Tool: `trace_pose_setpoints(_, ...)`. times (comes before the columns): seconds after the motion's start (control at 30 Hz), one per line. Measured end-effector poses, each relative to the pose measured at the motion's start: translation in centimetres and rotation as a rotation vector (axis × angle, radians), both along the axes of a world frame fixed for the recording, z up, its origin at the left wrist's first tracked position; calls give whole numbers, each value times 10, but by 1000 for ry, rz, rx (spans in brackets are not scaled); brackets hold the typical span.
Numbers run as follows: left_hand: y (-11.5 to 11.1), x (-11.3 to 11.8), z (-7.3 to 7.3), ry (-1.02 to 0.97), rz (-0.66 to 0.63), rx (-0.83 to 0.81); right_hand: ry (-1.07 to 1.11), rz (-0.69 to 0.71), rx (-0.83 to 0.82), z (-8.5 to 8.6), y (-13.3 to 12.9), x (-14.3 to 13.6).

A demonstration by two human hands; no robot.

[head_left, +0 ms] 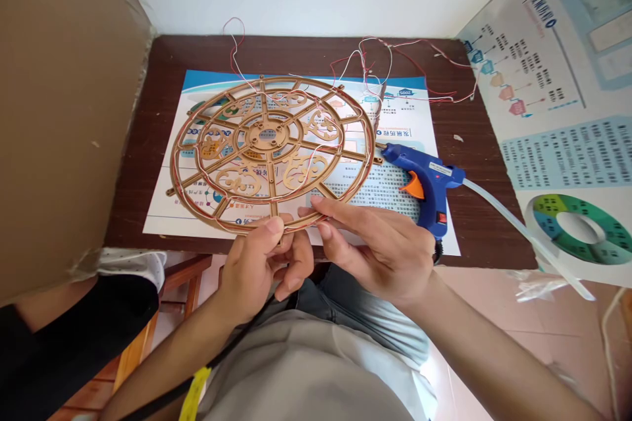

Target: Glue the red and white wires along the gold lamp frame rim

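A round gold-brown openwork frame [269, 156], with spokes, rings and scroll ornaments, lies tilted over a printed sheet. Thin red and white wires [316, 156] run along its rings and trail off behind it. My left hand [269, 256] pinches the near rim, thumb on top and fingers curled below. Just to the right, my right hand [375, 243] has its thumb and forefinger closed at the rim and the wire there; its other fingers are partly hidden. Beside the frame's right edge lies a blue glue gun [424, 177] with an orange trigger, its nozzle close to the rim.
The printed sheet [444, 223] covers part of the dark brown table [474, 164]. Loose wires [419, 72] tangle at the back right. A glue stick [523, 230] sticks out behind the gun past the table edge. Cardboard [64, 112] stands left, a printed panel [557, 131] right. Another person's sleeve [93, 335] shows lower left.
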State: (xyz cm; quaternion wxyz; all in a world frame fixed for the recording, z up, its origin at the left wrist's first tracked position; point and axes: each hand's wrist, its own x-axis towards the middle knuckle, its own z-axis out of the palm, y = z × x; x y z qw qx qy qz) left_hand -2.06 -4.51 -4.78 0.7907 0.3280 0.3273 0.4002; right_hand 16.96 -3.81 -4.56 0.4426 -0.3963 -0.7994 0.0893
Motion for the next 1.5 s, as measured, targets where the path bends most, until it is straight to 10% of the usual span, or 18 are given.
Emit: trace_pose_setpoints(1.5, 1, 0, 2, 82, -2, 5, -31, -1, 22, -2, -1, 1)
